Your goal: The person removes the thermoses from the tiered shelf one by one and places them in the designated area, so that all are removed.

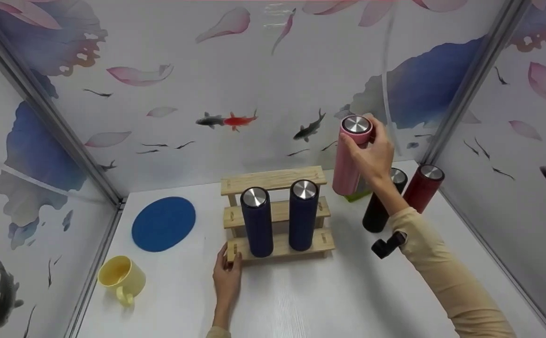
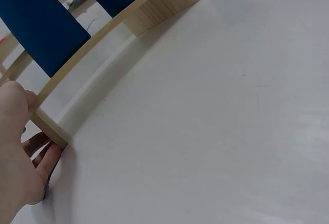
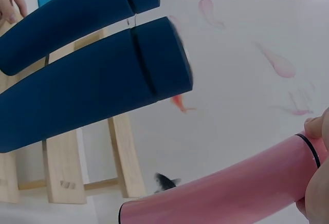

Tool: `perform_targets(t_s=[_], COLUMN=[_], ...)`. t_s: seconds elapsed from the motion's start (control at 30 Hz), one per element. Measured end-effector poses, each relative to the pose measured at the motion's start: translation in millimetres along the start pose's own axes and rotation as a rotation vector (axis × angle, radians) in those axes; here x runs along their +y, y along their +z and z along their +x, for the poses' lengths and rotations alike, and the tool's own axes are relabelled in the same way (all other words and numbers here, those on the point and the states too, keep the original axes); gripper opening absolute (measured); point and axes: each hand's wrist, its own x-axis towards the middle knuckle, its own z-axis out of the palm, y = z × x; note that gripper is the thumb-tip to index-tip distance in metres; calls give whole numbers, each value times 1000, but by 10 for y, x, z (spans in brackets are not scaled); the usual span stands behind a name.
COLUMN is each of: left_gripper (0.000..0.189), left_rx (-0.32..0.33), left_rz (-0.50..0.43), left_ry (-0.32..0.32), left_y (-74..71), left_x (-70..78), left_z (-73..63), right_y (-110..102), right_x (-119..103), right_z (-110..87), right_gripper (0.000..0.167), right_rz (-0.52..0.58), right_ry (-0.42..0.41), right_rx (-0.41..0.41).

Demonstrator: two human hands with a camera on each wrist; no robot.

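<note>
A pink thermos bottle (image 1: 346, 164) with a steel-topped lid is held up at the back right, gripped near its lid by my right hand (image 1: 374, 152). In the right wrist view the pink body slants across the lower right, with fingers at its upper end. My left hand (image 1: 227, 277) grips the front left corner of a three-step wooden rack (image 1: 280, 211). On the rack's lowest step two dark blue thermos bottles stand side by side, a left one (image 1: 258, 225) and a right one (image 1: 303, 218). The left wrist view shows the thumb above the step and fingers below, by its leg.
To the right stand a black thermos bottle (image 1: 375, 211), partly behind my right forearm, and a red thermos bottle (image 1: 424, 188). Something green (image 1: 357, 195) lies behind the pink bottle. At left are a blue round mat (image 1: 164, 224) and a yellow mug (image 1: 130, 277). Printed panels enclose the white table (image 1: 273, 305).
</note>
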Motion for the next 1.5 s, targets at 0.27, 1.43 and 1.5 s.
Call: perform_targets(t_s=[0.27,1.43,1.5], left_gripper=[54,53,53], left_rx=[-5,8,8], left_rz=[4,5,1], left_ry=[5,36,40], left_y=[-6,-18,-19], left_x=[3,15,17], left_z=[-6,-8,-7], right_y=[-18,99,102], right_x=[218,1023,1050], right_z=[-151,-769,-780], right_gripper=[64,65,65], right_rz=[-48,-148,-150], right_ry=[58,254,260], right_rx=[-43,-85,-84])
